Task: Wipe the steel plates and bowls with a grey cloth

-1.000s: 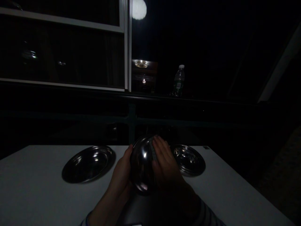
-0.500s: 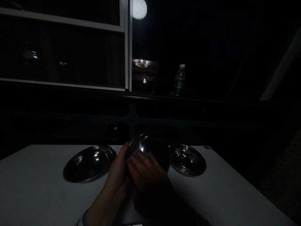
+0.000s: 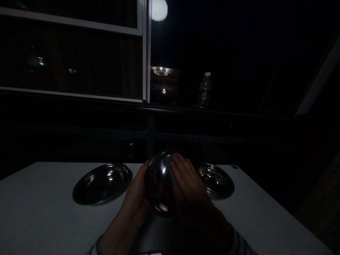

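In dim light my left hand [image 3: 136,194] grips the left rim of a shiny steel plate [image 3: 158,187] that is tilted up off the white table [image 3: 39,219]. My right hand [image 3: 189,182] lies on the plate's right side, fingers pressed flat together over what looks like a small pale cloth [image 3: 172,166]; little of the cloth shows. Both of my sleeves are striped.
Two more steel plates lie flat on the table: one on the left [image 3: 102,183], one on the right [image 3: 216,180]. A plastic water bottle [image 3: 204,90] stands on a dark ledge behind. A window frame [image 3: 145,53] and a lamp reflection [image 3: 159,9] show above.
My right hand slid from the plate's right side down to its lower left half a second ago, then back up to the right. The plate tilted with it.
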